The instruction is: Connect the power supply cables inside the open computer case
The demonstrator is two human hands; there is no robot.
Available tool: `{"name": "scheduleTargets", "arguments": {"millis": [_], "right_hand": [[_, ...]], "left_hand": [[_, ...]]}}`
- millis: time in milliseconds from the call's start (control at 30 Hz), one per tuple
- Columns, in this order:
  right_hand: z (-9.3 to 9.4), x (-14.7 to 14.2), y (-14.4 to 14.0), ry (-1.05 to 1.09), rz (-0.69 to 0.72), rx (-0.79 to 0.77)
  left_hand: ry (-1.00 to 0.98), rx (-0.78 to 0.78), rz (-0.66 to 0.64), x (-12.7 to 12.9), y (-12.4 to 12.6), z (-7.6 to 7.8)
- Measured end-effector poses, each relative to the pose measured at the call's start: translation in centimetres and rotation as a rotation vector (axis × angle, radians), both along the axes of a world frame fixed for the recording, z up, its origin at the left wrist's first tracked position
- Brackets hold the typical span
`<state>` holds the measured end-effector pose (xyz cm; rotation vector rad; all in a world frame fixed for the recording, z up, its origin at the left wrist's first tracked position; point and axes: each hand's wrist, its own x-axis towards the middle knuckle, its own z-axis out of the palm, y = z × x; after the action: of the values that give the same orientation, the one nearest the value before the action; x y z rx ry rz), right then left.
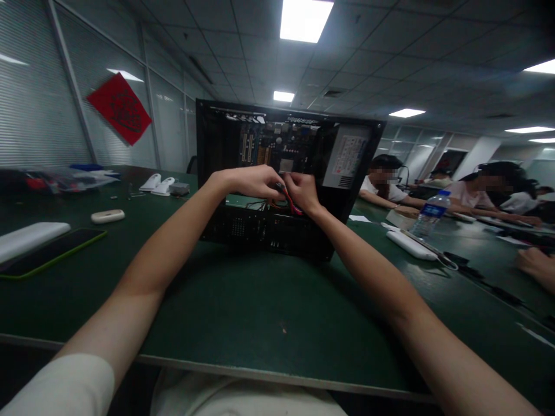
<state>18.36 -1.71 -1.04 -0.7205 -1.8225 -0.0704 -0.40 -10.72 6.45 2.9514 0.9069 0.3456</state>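
Note:
An open black computer case (347, 205) stands upright on the green table, its inside facing me. Within it a motherboard (277, 141) shows at the back, and a silver power supply (347, 155) sits at the upper right. Both of my hands reach in front of the board. Curled fingers of my left hand (255, 180) close around a bundle of thin cables (289, 199), some red and some black. Close beside it, my right hand (303, 189) pinches the same bundle. The fingertips partly cover the cable ends, so what the ends look like is hidden.
On the left lie a phone with a green edge (52, 251), a white slab (32, 240), a small beige case (107, 216) and plastic bags (56, 180). A water bottle (433, 211) and white power bank (411, 245) are to the right. Other people sit beyond.

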Motion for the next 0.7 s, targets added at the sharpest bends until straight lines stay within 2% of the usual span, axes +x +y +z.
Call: {"name": "scheduleTargets", "arguments": {"millis": [100,200,300,400,467,533,633,700], "right_hand": [[0.0,0.0,-0.5,0.09,0.087,-0.004],[0.2,-0.1,-0.7,0.061,0.155,-0.033],[0.8,-0.1,-1.0,0.036,0.171,-0.034],[2.3,0.1,-2.2,-0.034,0.148,-0.042],[3.8,0.4,-3.9,-0.129,0.132,-0.027],[5.4,0.6,-6.5,-0.159,0.14,0.012],[7.4,0.9,-11.0,-0.16,0.261,0.049],[8.0,1.1,-13.4,-0.19,0.328,0.063]], "left_hand": [[-0.108,0.1,-0.039,-0.3,-0.7,0.5],[-0.162,0.197,-0.055,-0.7,-1.4,1.0],[-0.234,0.278,-0.065,-1.2,-2.1,1.6],[-0.401,0.372,-0.049,-1.9,-2.8,2.4],[-0.462,0.419,-0.023,-2.4,-3.5,2.9],[-0.435,0.438,0.0,-2.7,-4.2,3.2],[-0.355,0.435,0.019,-2.6,-5.2,3.4],[-0.343,0.449,0.022,-2.2,-5.7,3.5]]}}
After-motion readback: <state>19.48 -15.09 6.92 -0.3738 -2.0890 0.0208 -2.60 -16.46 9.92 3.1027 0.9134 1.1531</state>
